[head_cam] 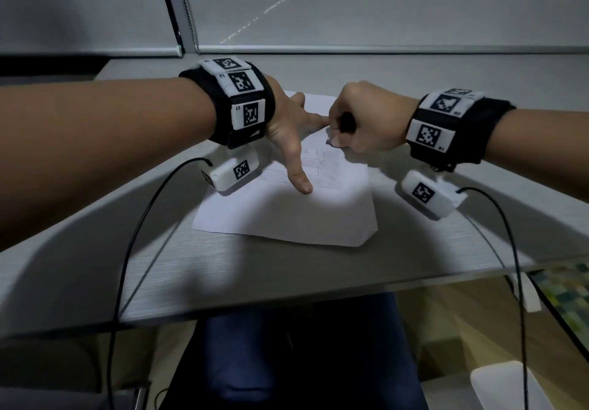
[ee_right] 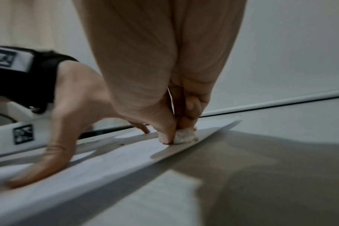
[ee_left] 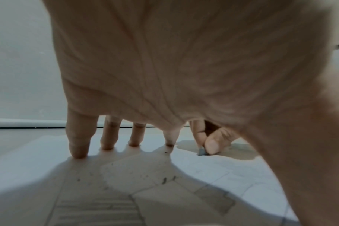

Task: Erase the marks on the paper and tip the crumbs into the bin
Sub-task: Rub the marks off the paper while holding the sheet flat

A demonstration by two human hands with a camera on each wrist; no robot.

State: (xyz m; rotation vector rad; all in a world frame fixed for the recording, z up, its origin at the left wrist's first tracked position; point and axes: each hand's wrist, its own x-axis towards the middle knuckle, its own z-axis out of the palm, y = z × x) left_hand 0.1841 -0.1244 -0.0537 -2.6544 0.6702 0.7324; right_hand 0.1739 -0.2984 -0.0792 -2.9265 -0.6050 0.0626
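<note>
A white sheet of paper with faint pencil marks lies on the grey desk. My left hand is spread flat on it, fingertips and thumb pressing the sheet down. My right hand pinches a small worn white eraser between thumb and fingers and presses it on the paper near its right edge, close to the left index finger. In the left wrist view the eraser tip touches the sheet, and dark crumbs lie scattered on the paper. No bin shows.
The desk reaches back to a wall with a roller blind. Black cables hang from both wrist cameras over the front edge. Below are my legs in dark trousers and a white object on the floor at lower right.
</note>
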